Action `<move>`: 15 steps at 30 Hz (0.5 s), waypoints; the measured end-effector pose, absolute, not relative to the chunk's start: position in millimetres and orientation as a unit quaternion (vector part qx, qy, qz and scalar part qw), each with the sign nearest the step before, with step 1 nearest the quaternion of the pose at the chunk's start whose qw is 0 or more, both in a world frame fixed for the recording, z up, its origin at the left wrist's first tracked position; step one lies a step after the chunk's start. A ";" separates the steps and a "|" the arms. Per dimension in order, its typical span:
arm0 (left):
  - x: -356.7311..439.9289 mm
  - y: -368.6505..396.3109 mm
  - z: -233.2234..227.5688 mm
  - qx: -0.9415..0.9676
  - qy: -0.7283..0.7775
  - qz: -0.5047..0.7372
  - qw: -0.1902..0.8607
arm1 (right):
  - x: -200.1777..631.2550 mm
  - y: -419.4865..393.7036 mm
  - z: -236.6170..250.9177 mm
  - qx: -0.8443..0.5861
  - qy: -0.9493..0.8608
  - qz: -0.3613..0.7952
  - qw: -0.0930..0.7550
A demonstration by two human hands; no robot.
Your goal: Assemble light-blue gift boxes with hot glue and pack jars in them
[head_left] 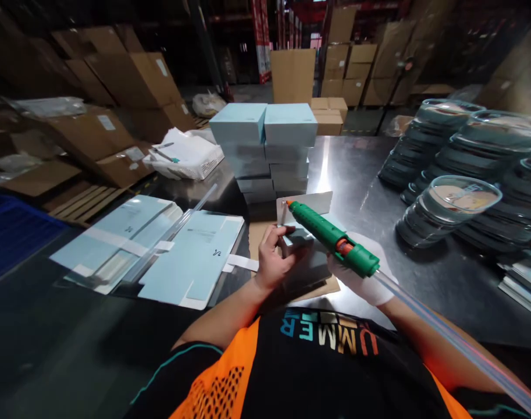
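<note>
Warehouse steel table (370, 174): right hand (361, 273), gloved, grips a green glue gun (330, 235) over a grey box (302, 256) the left hand (271, 259) holds, near stacked blue boxes (265, 148).

Glossy steel tabletop (356, 174), matt pale-blue paperboard boxes (265, 145), green plastic glue gun (330, 235), white cloth glove (365, 279), brown corrugated cardboard cartons (129, 75) upper left

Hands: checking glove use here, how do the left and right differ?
The left hand is bare; the right hand wears a white glove. The left presses a grey carton piece; the right grips a green glue gun. Both work over the same piece.
</note>
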State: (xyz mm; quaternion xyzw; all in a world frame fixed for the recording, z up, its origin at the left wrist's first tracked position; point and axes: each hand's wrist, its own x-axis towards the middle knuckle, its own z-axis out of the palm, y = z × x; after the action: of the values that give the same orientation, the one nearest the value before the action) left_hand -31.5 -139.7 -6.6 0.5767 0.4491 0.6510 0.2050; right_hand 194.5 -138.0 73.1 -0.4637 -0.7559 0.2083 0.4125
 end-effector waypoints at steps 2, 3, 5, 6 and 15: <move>-35.2 -140.6 -5.1 0.566 0.455 0.654 0.211 | 203.0 -129.2 66.0 -0.506 -0.703 0.253 0.432; -37.5 -140.8 -4.4 0.559 0.458 0.657 0.216 | 208.7 -124.5 61.6 -0.521 -0.680 0.269 0.440; -42.0 -140.3 -3.2 0.546 0.464 0.661 0.223 | 219.4 -115.4 51.8 -0.537 -0.646 0.295 0.455; -43.9 -139.7 -2.8 0.540 0.464 0.664 0.229 | 223.1 -111.4 46.4 -0.543 -0.631 0.307 0.462; -56.1 -134.3 -1.1 0.465 0.453 0.691 0.319 | 233.9 -86.1 -9.6 -0.599 -0.550 0.463 0.353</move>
State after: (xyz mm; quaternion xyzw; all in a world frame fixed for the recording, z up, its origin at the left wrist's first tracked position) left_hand -56.1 -134.3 -1.1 0.4647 0.4529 0.6908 0.3190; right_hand 233.9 -86.1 -9.6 -0.5991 -0.5502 0.4626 0.3527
